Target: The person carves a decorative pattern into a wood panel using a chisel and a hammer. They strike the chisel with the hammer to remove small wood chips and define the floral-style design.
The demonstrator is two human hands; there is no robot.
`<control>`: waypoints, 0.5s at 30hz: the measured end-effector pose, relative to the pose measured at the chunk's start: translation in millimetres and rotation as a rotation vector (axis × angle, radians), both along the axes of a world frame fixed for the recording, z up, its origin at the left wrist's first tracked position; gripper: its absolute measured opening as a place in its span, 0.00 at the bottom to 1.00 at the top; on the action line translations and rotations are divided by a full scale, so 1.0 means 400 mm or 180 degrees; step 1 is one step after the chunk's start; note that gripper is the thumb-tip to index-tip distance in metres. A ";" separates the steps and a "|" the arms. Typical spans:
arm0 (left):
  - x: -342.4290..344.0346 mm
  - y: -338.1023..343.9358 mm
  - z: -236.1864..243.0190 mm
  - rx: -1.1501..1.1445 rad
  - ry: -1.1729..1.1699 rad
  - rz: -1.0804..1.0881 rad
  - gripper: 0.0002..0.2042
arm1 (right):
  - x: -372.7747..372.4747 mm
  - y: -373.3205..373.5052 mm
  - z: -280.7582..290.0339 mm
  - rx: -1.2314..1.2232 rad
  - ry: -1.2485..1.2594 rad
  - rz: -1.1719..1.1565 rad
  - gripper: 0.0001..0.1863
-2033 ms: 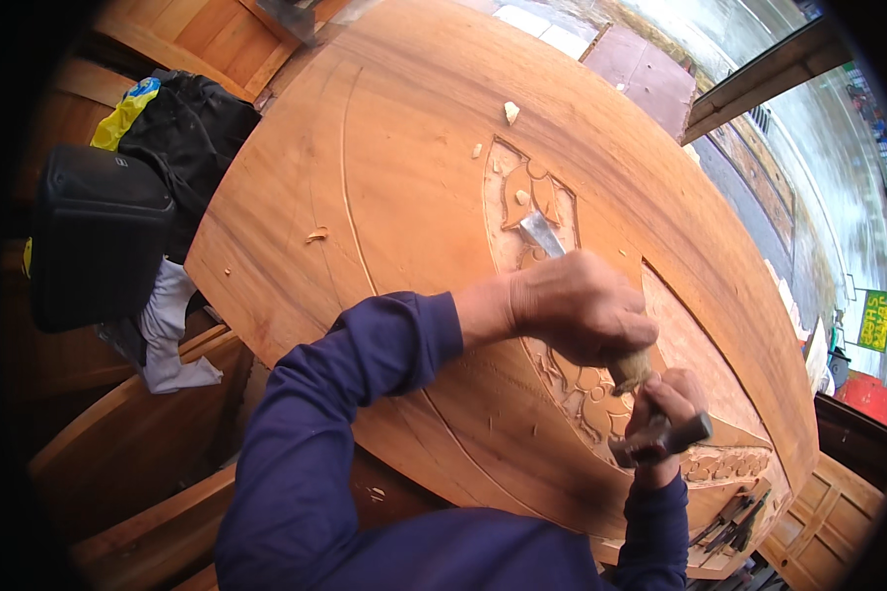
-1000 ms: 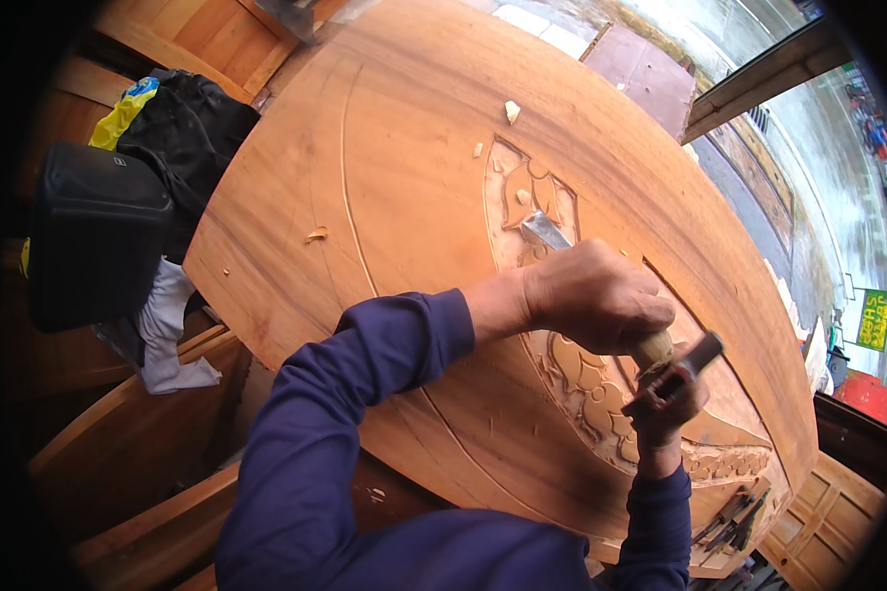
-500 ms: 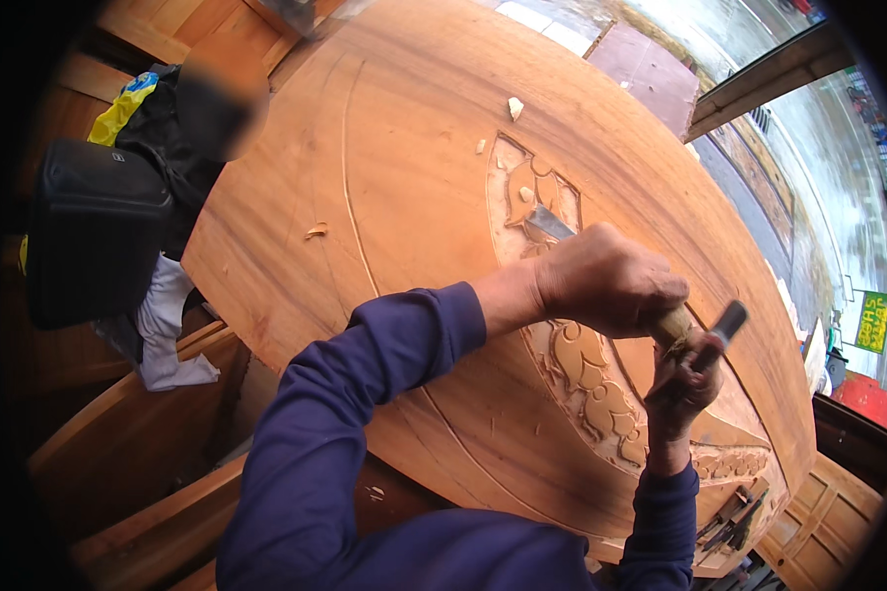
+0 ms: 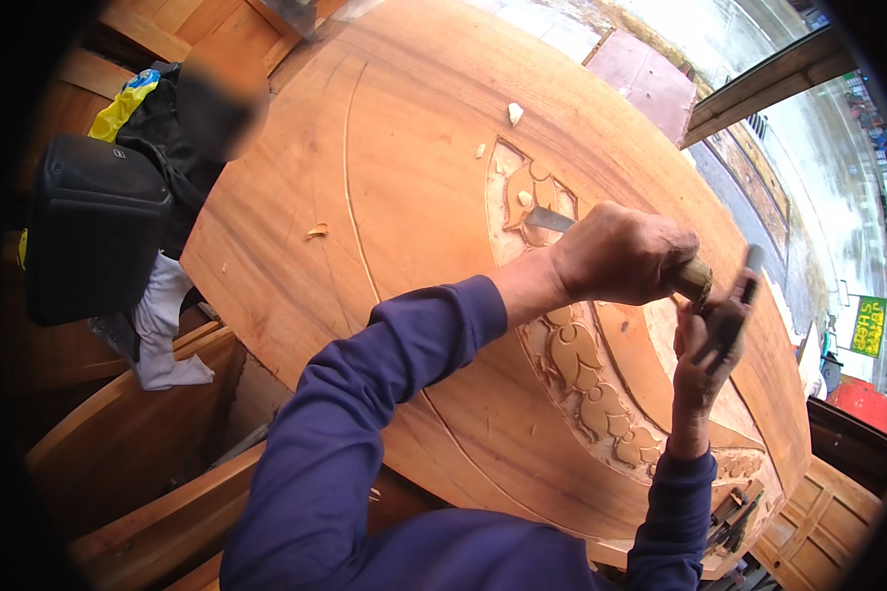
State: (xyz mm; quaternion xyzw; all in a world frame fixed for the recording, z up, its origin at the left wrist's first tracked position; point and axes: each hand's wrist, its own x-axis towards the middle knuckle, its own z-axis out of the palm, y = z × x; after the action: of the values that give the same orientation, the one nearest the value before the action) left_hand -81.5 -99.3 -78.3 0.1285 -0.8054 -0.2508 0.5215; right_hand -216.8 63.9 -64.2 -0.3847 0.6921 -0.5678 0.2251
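A large oval wooden panel with a carved leaf band fills the middle of the view. My left hand grips a chisel by its wooden handle, the metal blade resting on the carved area near the panel's centre. Just behind the chisel's butt, my right hand holds a dark metal hammer, raised a little off the handle end. Both arms wear dark blue sleeves.
Wood chips lie on the panel's far part. A black bag and white cloth sit left of the panel on wooden furniture. More tools lie at the panel's lower right edge. A street shows beyond.
My hands and the chisel have shifted slightly right and up along the carving. The hammer has swung from beside the chisel butt to a raised position behind it.
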 end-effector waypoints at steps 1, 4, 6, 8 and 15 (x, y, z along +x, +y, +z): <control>-0.006 -0.003 0.000 -0.0005 -0.0046 0.0033 0.14 | -0.005 -0.003 0.009 -0.0133 -0.0207 0.0001 0.11; -0.018 -0.004 -0.005 0.0048 -0.0152 0.0119 0.14 | 0.025 -0.050 0.036 0.0187 0.0028 -0.0114 0.07; -0.023 -0.015 -0.001 0.0105 -0.0105 0.0181 0.15 | 0.001 -0.059 0.031 0.0359 0.0189 -0.0063 0.03; -0.022 -0.027 0.004 0.0071 0.0021 0.0314 0.17 | 0.006 -0.056 0.034 0.0408 0.0096 0.0245 0.03; 0.033 0.073 0.015 -0.0553 -0.0521 0.0177 0.07 | 0.003 0.093 0.018 0.0351 0.0430 -0.0077 0.06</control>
State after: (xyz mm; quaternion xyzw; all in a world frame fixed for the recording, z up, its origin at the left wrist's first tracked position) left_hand -68.2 -70.0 -72.3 0.1251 -0.8600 -0.1542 0.4700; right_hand -215.5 101.2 -56.8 -0.4007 0.7406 -0.5042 0.1918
